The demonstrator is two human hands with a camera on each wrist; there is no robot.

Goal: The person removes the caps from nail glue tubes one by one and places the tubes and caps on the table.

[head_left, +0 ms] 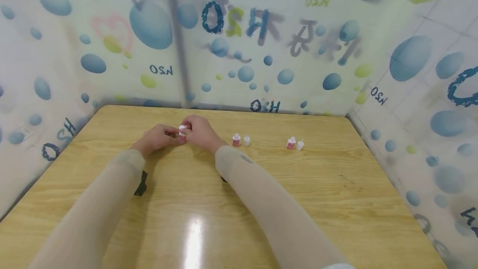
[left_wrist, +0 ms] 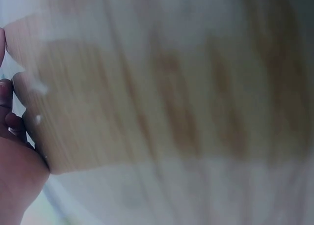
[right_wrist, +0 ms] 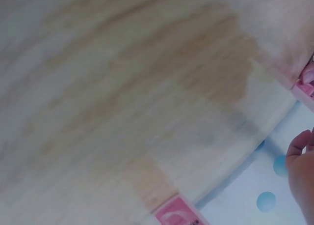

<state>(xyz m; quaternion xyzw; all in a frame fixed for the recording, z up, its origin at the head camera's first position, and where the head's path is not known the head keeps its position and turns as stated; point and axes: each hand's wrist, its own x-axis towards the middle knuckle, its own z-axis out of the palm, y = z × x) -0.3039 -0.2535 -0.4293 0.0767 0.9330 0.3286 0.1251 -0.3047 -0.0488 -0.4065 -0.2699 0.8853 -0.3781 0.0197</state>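
Note:
Near the far left of the table, my left hand [head_left: 158, 138] grips a small white bottle [head_left: 182, 136] with a pink-red label, its fingers about the lower part. The bottle stands upright. My right hand [head_left: 201, 132] reaches in from the other side and pinches the white cap [head_left: 182, 127] at its top. Whether the cap sits on the neck or is loose cannot be told, as fingers hide part of it. In the right wrist view, part of the held bottle's pink label [right_wrist: 308, 88] shows at the right edge.
To the right stand two similar bottles without caps, a nearer one [head_left: 236, 140] and a farther one [head_left: 291, 143]. Beside each is a white cap, one [head_left: 247, 141] and another [head_left: 300, 145]. A patterned wall [head_left: 231, 82] borders the wooden table [head_left: 321, 202].

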